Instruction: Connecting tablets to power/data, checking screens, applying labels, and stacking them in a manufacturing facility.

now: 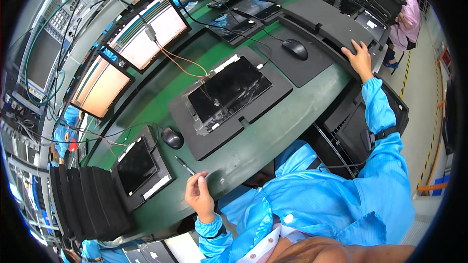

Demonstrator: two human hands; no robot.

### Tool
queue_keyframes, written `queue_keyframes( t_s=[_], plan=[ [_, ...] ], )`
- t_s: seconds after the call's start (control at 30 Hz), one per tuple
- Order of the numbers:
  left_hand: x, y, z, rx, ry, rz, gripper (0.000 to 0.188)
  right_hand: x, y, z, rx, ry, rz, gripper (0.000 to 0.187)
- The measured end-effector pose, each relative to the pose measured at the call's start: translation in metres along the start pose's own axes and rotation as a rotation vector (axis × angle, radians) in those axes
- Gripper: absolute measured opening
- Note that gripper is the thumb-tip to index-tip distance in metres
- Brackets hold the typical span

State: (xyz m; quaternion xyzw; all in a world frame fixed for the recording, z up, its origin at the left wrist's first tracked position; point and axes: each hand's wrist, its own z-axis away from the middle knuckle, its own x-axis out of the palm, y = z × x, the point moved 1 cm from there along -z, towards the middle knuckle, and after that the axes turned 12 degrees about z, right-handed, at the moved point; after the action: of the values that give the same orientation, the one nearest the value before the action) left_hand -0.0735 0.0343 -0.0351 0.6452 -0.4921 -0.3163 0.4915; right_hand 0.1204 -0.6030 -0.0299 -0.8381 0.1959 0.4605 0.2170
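Left hand [199, 196] raised just above near edge of green worktop [312, 98], fingers curled loosely, grip half closed, nothing visibly held. Pen [185, 165] lying on worktop just beyond fingertips, apart from them. Right hand [360, 57] stretched out to far right end of worktop, palm down, fingers spread flat on a dark panel [331, 22]; grip open, pressing rather than clasping. Mid-worktop: dark tray [253, 112] carrying a black screen panel [228, 92], cables running from its far edge. Mouse [172, 138] near left corner of that tray; second mouse [295, 48] on a dark mat [302, 65] toward the far side. Small tray with a black screen [136, 164] at left near edge, stack of black foam trays [85, 202] beside it. Two lit monitors [146, 31] along far left edge. Other people in blue coats at far end.
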Motion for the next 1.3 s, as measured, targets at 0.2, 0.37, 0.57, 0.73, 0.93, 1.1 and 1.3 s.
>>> queue_keyframes(
  t_s=[0.2, 0.37, 0.57, 0.73, 0.93, 1.1, 1.3],
  plan=[
    [0.018, 0.010, 0.008, 0.059, -0.271, -0.116, 0.019, -0.067, -0.003, 0.042, -0.178, 0.419, -0.422, 0.030],
    [0.009, 0.030, 0.032, -0.276, -0.260, 0.369, 0.095, -0.098, 0.041, 0.088, -0.483, 0.190, -0.893, 0.031],
    [-0.066, 0.069, 0.105, -0.372, -0.116, 0.758, 0.125, -0.096, -0.049, 0.105, -0.997, -0.283, -1.332, 0.046],
    [-0.139, 0.086, 0.240, -0.077, 0.862, 0.454, 0.065, -0.157, -0.277, 0.257, -1.594, -0.724, -1.273, 0.043],
    [-0.200, 0.093, 0.453, -0.136, 1.385, 0.332, 0.046, -0.185, -0.382, 0.471, -2.128, -1.249, -1.314, 0.037],
    [-0.254, 0.037, 0.496, -0.497, 1.506, -0.458, 0.052, -0.146, -0.394, 0.593, -2.023, -0.926, -1.214, 0.035],
    [-0.264, 0.050, 0.402, -1.137, 1.232, -1.380, 0.074, -0.208, -0.374, 0.425, -2.181, -0.847, -1.415, 0.032]
  ],
)
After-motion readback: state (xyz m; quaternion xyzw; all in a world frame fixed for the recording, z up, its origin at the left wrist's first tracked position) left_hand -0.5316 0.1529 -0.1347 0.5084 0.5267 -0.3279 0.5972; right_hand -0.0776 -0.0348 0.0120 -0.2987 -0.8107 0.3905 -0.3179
